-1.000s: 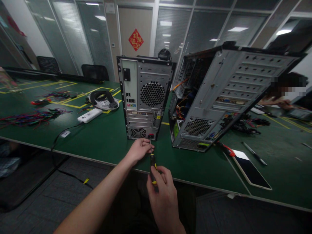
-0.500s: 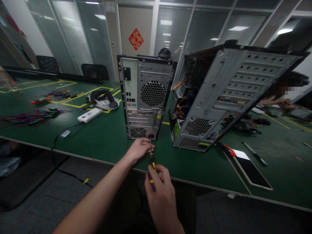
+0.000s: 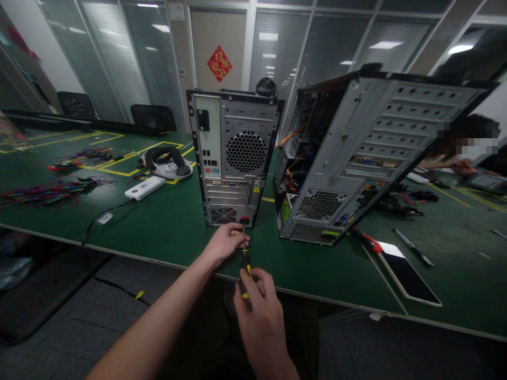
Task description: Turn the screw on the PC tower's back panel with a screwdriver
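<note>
Green table (image 3: pixel 158 227), large grey metal PC case (image 3: pixel 340 158) on it, side open, tilted in view. Just left of it: smaller grey-and-black computer tower (image 3: pixel 233 196), upright, rear panel facing the wearer.

Right hand (image 3: pixel 261 311): low, below the table edge in view, wrist toward the wearer, fingers curled, thumb on the left, clasping the handle of a slim black-and-yellow screwdriver (image 3: pixel 245 260). Shaft points up at the tower's lower right rear, under the red switch (image 3: pixel 244 219). Tip contact: can't tell.

Left hand (image 3: pixel 226 243): forearm angled in from lower left, fingers bent rightward at the shaft, by the tower's bottom edge. Pinching or just touching: can't tell.
</note>
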Tool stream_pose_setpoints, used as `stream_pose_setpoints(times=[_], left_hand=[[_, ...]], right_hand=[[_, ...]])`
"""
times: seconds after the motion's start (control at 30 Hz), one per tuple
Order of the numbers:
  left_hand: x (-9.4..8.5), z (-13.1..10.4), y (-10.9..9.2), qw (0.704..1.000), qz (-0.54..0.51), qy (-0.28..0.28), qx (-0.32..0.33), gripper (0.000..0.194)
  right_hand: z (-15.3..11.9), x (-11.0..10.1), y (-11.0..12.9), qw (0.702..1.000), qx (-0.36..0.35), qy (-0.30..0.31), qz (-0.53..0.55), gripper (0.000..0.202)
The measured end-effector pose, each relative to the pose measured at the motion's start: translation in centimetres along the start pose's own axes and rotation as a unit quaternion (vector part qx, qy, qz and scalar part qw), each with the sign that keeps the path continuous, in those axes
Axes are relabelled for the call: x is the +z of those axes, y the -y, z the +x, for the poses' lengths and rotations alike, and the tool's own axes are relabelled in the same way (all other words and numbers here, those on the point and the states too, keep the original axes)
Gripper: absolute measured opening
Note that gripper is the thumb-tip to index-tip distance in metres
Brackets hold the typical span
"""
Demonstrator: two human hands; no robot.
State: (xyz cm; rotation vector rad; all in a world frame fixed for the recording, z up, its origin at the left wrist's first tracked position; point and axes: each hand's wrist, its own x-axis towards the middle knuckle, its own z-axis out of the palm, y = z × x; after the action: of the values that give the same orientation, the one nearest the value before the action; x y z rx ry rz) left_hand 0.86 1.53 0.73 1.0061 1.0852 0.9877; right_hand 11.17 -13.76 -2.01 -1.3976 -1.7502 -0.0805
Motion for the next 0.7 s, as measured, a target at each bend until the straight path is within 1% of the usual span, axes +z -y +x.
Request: stream_pose_setpoints(times=[0.3,0.57,0.7], left_hand=[[-0.12,0.05,0.13,1.000,0.010,0.003,0.008,0.028],[-0.23,0.19,0.48,0.999,0.026,0.005,0.019,0.033],[-0.09,0.12,0.39,0.999,0.030,-0.001,0.011,0.032]], right_hand=[[0.10,-0.09,-0.12,1.000,0.001,-0.001,0.005,0.029],[-0.10,-0.15,-0.54,1.000,0.012,0.002,0.007,0.028],[-0.04,-0.34,-0.73,1.000,0.003,-0.018,-0.005,0.029]])
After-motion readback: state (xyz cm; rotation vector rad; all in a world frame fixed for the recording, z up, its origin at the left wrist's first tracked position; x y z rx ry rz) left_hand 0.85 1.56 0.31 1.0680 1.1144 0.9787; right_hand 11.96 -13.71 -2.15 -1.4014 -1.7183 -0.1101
